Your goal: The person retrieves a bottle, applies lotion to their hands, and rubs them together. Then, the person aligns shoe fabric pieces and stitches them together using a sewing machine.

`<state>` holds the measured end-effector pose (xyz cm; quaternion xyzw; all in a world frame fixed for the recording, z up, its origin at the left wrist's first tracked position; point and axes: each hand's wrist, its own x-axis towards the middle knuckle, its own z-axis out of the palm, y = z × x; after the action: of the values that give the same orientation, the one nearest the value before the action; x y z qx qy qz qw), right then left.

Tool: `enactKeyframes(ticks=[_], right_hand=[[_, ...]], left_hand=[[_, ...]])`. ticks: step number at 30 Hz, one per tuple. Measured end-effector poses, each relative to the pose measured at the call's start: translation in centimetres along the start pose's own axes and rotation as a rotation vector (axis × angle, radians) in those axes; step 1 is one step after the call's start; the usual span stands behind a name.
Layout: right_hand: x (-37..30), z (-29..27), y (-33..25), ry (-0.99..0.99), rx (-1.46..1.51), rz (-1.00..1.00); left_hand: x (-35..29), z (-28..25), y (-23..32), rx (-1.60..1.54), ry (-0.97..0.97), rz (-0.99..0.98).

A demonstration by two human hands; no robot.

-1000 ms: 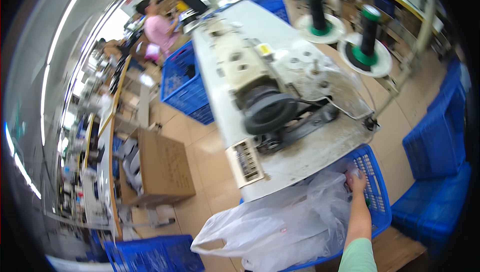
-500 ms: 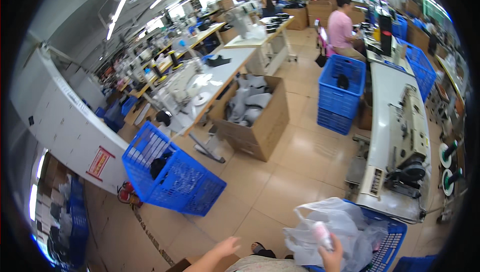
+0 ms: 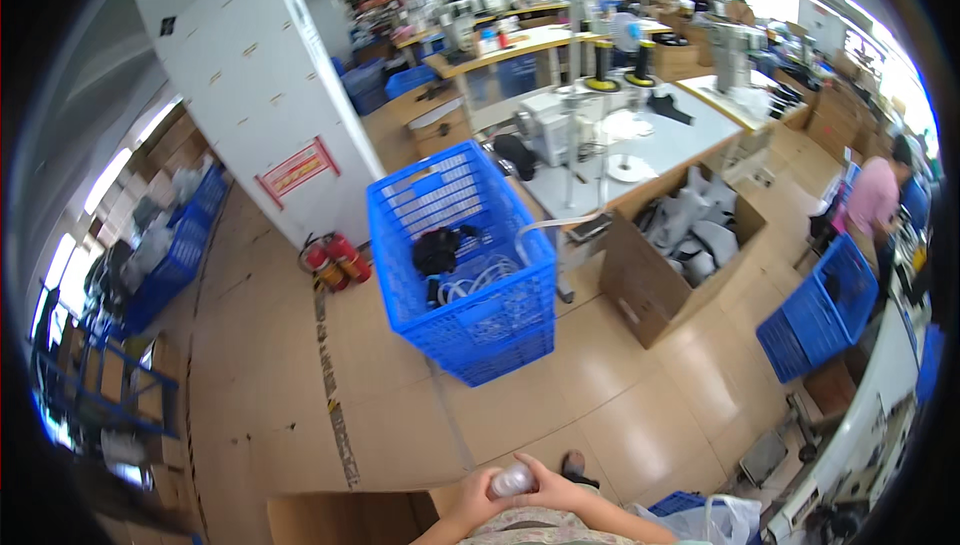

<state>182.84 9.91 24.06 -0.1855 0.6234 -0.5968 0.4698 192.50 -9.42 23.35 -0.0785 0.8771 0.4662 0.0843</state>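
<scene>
Close in front of me, both hands are around a small whitish bottle (image 3: 513, 480) with a rounded, shiny end. My left hand (image 3: 477, 503) closes on its left side. From the other side, the fingers of my right hand (image 3: 551, 490) wrap it, the thumb and fingertips near its top. Much of the bottle is hidden by the fingers. An opened cardboard box (image 3: 290, 517) stands below and left of my left hand. To the right of my right arm, a clear plastic bag (image 3: 735, 520) lies at a blue basket (image 3: 675, 503).
Ahead stands a tall blue crate (image 3: 470, 330) with a dark item and white tubing inside. Red fire extinguishers (image 3: 335, 263) sit by a white partition (image 3: 240, 75). A carton (image 3: 640, 285) of grey pieces is beside a sewing table. At right, a person in pink (image 3: 872, 195) sits near another blue crate (image 3: 800, 340).
My view has swung left, away from the bagged basket. The small bottle, earlier in my right hand alone, is now between both hands. My left hand was open and has closed on it.
</scene>
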Motion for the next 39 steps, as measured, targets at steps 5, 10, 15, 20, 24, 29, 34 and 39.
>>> enactKeyframes(ticks=[5, 10, 15, 20, 24, 29, 34, 39], right_hand=[[10.7, -1.1, -5.2, -0.305, -0.014, -0.188], [19.5, -0.2, -11.1, -0.522, -0.524, -0.092], [27.7, 3.8, -14.0, -0.691, -0.865, -0.278], [37.7, 12.4, -15.9, -0.700, -0.870, -0.395], [47.5, 20.5, -20.7, -0.644, -0.770, -0.453], [57.7, 24.8, -27.0, -0.555, -0.815, -0.189], [66.5, 20.3, -30.5, -0.255, -0.520, -0.328], [72.9, 15.3, -34.0, -0.144, 0.304, -0.222]], left_hand=[[3.7, -3.9, -1.2, -1.072, 0.355, -0.472], [6.6, -8.8, -1.5, -1.324, 0.430, -0.503], [6.3, -15.5, -5.4, -1.194, 0.964, -0.455], [8.9, -24.8, -12.8, -1.242, 1.069, -0.379], [10.0, -36.4, -18.7, -1.183, 1.220, -0.335], [15.0, -49.6, -23.5, -1.046, 1.172, -0.326], [26.3, -61.1, -26.9, -1.413, 0.990, -0.333], [38.2, -69.6, -28.1, -1.042, 0.550, -0.184]])
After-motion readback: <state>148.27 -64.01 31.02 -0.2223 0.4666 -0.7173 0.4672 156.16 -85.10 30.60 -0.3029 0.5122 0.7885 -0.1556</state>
